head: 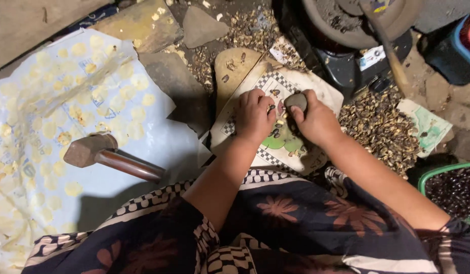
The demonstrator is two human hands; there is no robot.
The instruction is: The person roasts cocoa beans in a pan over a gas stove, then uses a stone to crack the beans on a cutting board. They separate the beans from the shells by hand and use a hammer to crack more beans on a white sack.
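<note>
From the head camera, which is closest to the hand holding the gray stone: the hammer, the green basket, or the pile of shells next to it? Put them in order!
Measured from the right hand, which has its grip on the gray stone:
1. Pile of shells, just to its right.
2. Green basket, farther right and lower, at the picture's edge.
3. Hammer, far off to the left on the blue and yellow sheet.
</note>
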